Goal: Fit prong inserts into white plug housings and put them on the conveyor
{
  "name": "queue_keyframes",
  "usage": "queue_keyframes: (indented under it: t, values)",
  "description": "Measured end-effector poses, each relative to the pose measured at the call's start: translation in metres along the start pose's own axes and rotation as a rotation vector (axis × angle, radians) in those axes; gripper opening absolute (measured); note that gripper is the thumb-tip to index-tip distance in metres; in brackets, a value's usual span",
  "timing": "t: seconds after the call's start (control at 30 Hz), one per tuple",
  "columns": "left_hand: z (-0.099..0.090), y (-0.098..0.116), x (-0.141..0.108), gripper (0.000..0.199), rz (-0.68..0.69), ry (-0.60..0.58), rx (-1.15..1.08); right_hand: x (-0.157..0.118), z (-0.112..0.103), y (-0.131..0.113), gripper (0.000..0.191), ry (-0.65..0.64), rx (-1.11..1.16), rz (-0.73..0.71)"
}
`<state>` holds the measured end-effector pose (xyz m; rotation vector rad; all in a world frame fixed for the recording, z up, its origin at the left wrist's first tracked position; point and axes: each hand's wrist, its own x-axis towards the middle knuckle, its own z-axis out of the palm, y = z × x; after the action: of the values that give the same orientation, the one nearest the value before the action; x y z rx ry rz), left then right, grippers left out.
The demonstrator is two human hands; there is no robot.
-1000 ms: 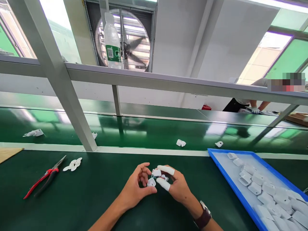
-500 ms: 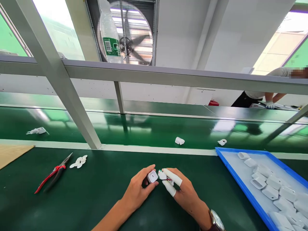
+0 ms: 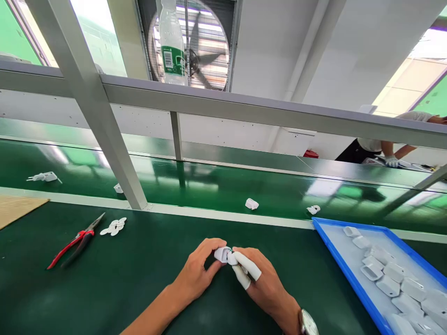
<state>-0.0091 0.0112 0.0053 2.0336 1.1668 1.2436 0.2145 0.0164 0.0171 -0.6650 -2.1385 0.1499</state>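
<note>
My left hand (image 3: 199,266) is closed around a small white plastic charger housing (image 3: 221,254), thumb below and fingers above. My right hand (image 3: 262,279) has white finger cots on two fingers, which pinch a small white charger insert (image 3: 232,258). The insert touches the housing's right side; how far it reaches inside is hidden. Both parts are held over the dark green table. Long-nose pliers (image 3: 77,242) with red and black handles lie to the left, their jaws pointing away. Beside them is a small pile of flat white plastic pieces (image 3: 114,226).
At right, a blue-rimmed tray (image 3: 344,267) holds several white housings (image 3: 389,285). Beyond a pale ledge, a green conveyor belt (image 3: 195,186) carries scattered white parts (image 3: 252,204). A slanted metal post (image 3: 104,125) rises at left. A person's gloved hand (image 3: 392,161) shows at far right.
The housing has turned in my left hand, and the insert has come against it, closing the small gap. The view has tilted. White parts on the belt have shifted left.
</note>
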Motion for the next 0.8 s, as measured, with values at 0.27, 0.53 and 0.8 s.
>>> queue_keyframes:
  t: [0.27, 0.53, 0.8]
  values:
    - [0.0018, -0.0028, -0.0007, 0.030, 0.075, 0.007, 0.019, -0.0017, -0.0007, -0.0019, 0.063, -0.032, -0.082, -0.013]
    - [0.0018, -0.0007, -0.0014, 0.029, 0.078, -0.015, 0.029, -0.0031, 0.0003, 0.0003, 0.065, -0.044, -0.064, -0.025]
    - [0.0018, 0.0002, -0.0005, 0.030, 0.049, -0.047, 0.028, 0.0040, -0.0012, -0.0003, 0.057, -0.037, 0.031, 0.004]
